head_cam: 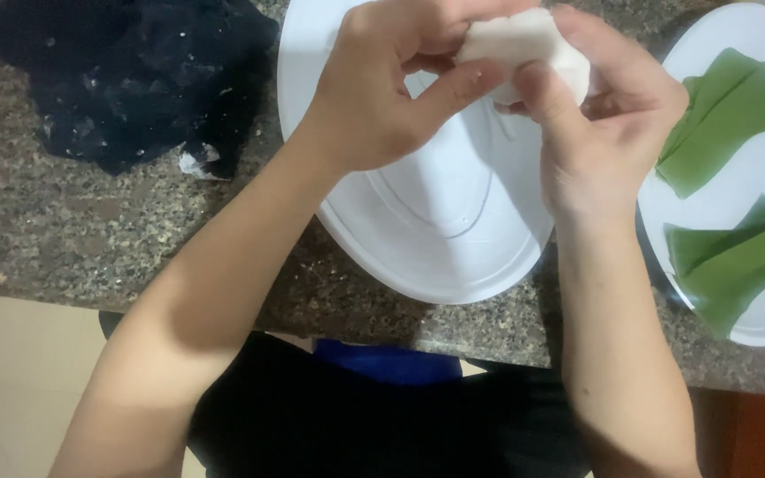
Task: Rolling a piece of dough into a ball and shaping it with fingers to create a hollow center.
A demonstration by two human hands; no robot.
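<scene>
**Both hands pinching a white lump over a white plate**

Nearest the camera, my two bare forearms rise from my dark-clothed lap toward a speckled granite counter (64,230). My landmark is the large white plate (427,239) lying on that counter, bare of food.

Above the far rim of that plate, my left hand (382,88) and my right hand (613,115) meet around a soft white lump of dough (524,44). Both hands are closed on it: the left thumb and fingers pinch its near side, and the right thumb (546,106) presses up against it from below, with the other right fingers wrapped behind. I judge the lump is held in the air over the plate so that both hands can shape it, and so anything that falls lands on the plate and not on the stone.

Right of the large plate, just beside it, sits a second white plate (754,26) carrying flat strips of green leaf (728,115), some near its far edge and some near its close edge. Left of the large plate, well apart from my hands, a crumpled black cloth (126,71) dusted with white specks lies on the counter. Nothing stands between my hands and either plate; my own hands hide most of the lump.
</scene>
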